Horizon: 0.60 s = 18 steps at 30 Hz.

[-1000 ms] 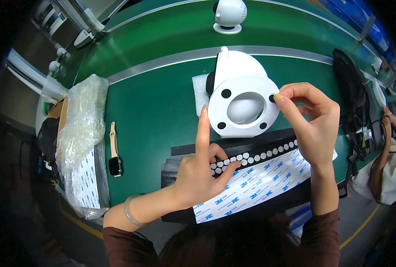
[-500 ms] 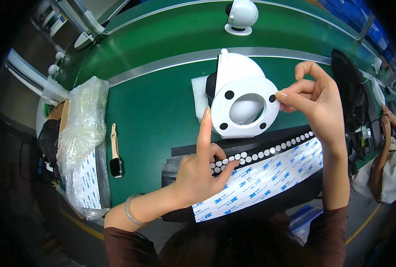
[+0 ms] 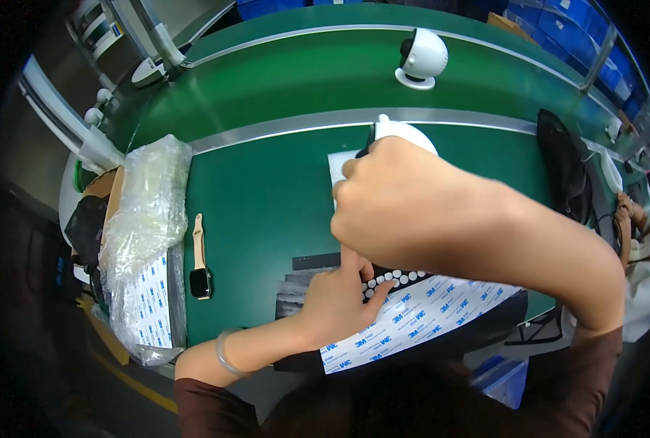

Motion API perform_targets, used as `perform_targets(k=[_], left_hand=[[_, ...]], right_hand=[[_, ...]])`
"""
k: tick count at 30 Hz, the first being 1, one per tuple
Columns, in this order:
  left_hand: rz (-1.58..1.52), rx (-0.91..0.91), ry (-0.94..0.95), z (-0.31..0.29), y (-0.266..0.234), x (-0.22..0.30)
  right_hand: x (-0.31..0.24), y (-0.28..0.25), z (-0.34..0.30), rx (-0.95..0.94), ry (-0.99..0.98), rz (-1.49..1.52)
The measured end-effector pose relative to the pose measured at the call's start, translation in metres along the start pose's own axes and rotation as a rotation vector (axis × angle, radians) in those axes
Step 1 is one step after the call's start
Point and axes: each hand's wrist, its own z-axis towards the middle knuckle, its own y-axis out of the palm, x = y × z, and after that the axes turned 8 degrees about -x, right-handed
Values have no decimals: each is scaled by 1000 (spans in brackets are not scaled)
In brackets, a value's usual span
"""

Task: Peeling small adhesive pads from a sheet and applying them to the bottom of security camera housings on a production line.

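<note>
My right hand (image 3: 383, 193) reaches across in front of a white round-headed device (image 3: 409, 135), hiding its base. The fingers are curled, and their tips and anything in them are hidden. My left hand (image 3: 336, 306) is below it, thumb and curled fingers closed on a sheet of adhesive pads (image 3: 427, 310). This sheet has white backing with a blue print and a black strip of small round white-topped pads (image 3: 394, 277). The left index finger points up behind the right hand, its tip out of sight. Dark foam sheets (image 3: 296, 292) lie under the adhesive sheet.
A smartwatch (image 3: 200, 281) lies left of the hands, beside a plastic-wrapped pack (image 3: 146, 212). White foam (image 3: 337, 164) touches the device. Another white device (image 3: 423, 58) stands on the far green surface. A black bag (image 3: 559, 164) and another person's hand (image 3: 624, 208) are at right.
My right hand has swung left from the ring's right edge to over the white device's base, covering the ring and its black pads. The left hand keeps its place on the sheet.
</note>
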Motion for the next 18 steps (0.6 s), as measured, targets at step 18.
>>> perform_targets(k=[18], left_hand=[[135,128,212,2,1,0]], right_hand=[[169,104,104,854,492,104]])
